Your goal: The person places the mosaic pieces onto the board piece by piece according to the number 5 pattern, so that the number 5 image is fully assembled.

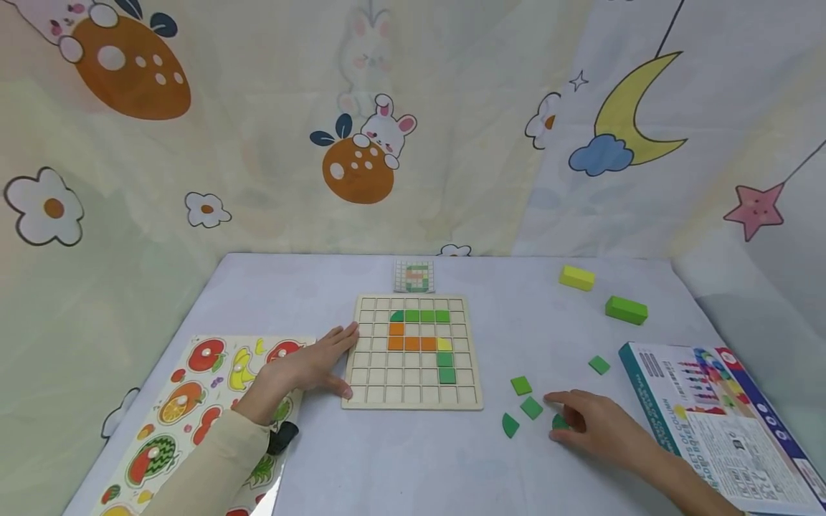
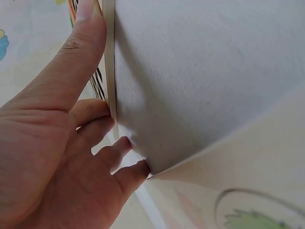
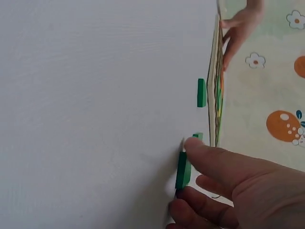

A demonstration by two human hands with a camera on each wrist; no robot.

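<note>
A wooden grid board (image 1: 413,401) lies mid-table, with green, orange and yellow tiles set in some of its squares. My left hand (image 1: 316,363) rests at the board's left edge, thumb and fingers spread along its side. To the right of the board, my right hand (image 1: 600,426) holds a dark green rounded tile (image 3: 181,171) between thumb and fingers, low at the tabletop; the hand partly covers it in the head view. Close by lie a light green square tile (image 1: 520,385), a green square tile (image 1: 532,408) and a dark green quarter-round tile (image 1: 510,426).
Behind the board is a small pattern card (image 1: 414,276). A fruit-printed sheet (image 1: 183,387) lies under my left forearm. At right are a printed box (image 1: 723,423), a lone green tile (image 1: 599,365), a green block (image 1: 626,310) and a yellow block (image 1: 577,277).
</note>
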